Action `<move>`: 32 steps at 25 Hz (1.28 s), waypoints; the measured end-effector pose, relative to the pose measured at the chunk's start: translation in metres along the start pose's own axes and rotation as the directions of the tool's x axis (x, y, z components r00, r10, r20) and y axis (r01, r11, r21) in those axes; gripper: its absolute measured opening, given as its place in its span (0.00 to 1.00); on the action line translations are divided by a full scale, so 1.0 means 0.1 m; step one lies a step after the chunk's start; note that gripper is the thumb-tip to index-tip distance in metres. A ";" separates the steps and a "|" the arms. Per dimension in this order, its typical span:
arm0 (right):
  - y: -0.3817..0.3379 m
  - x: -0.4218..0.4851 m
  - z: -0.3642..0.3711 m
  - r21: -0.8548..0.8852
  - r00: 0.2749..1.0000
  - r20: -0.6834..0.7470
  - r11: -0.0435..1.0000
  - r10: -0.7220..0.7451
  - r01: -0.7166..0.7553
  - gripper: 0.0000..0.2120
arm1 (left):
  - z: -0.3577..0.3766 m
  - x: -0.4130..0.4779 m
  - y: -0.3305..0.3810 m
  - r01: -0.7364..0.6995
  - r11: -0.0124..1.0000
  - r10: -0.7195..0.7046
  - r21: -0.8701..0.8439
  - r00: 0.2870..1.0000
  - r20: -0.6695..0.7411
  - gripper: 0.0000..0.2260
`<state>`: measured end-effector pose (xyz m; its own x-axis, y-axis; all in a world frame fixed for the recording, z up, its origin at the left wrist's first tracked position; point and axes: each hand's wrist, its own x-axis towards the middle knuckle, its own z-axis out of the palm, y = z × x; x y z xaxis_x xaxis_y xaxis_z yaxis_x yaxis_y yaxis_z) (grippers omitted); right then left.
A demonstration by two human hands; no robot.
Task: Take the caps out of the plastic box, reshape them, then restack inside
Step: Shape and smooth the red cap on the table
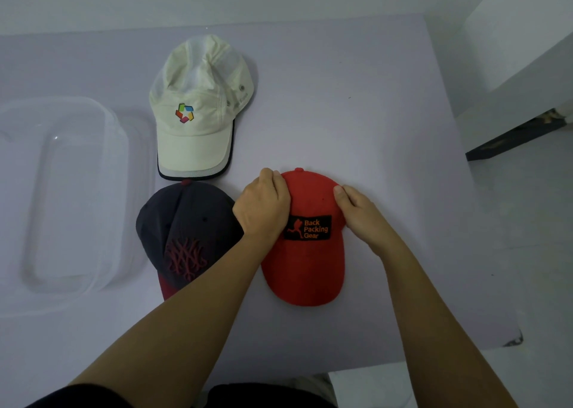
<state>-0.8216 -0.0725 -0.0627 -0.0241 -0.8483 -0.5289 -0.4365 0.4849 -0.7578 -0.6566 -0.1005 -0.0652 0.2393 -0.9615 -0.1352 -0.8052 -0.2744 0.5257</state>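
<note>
Red cap (pixel 305 258) at five o'clock on the lilac table (pixel 372 112), brim toward the wearer, crown clasped from both sides. Left hand (pixel 263 206) curled over its nine o'clock flank; right hand (pixel 361 212) pinching its three o'clock edge, thumb on top. Navy cap (pixel 186 230) at seven o'clock and cream cap (pixel 198 109) at twelve, both out on the table, cream crown crumpled. Clear plastic box (pixel 124 140) at nine o'clock, nothing visible inside. Unpacking apparently done; shaping seemingly under way on the red one; restacking of all three not yet begun.
</note>
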 end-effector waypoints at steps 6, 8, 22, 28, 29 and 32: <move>0.07 0.07 -0.04 0.065 0.999 -0.030 0.998 -0.014 0.016 0.16 | 0.00 0.06 -0.02 0.035 0.998 -0.032 -0.054 0.998 0.048 0.16; 0.07 0.06 -0.05 0.032 0.996 -0.088 0.999 -0.024 0.027 0.15 | -0.01 0.07 -0.03 0.031 0.997 -0.023 -0.071 0.993 0.112 0.16; -0.31 0.30 0.12 -0.175 0.972 -0.236 0.984 -0.018 -0.024 0.21 | -0.01 0.14 -0.04 0.035 0.995 -0.007 -0.092 0.957 0.288 0.14; -0.57 0.17 -0.31 -0.249 0.933 -0.357 0.967 -0.048 -0.045 0.19 | -0.49 0.33 0.08 -0.151 0.986 0.165 -0.075 0.958 0.235 0.12; -0.67 0.11 -0.40 -0.255 0.910 -0.405 0.966 -0.083 -0.026 0.21 | -0.65 0.41 0.10 -0.133 0.987 0.150 -0.087 0.963 0.224 0.15; -1.02 0.06 -0.44 -0.235 0.878 -0.446 0.969 -0.172 0.071 0.25 | -1.03 0.64 0.06 -0.098 0.983 0.127 -0.152 0.973 0.192 0.18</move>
<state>-0.8165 -0.1365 0.0287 -0.3468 -0.9235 -0.1637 -0.6362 0.3599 -0.6824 -0.5905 -0.1616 0.0156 0.0264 -0.9737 -0.2262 -0.7331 -0.1727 0.6578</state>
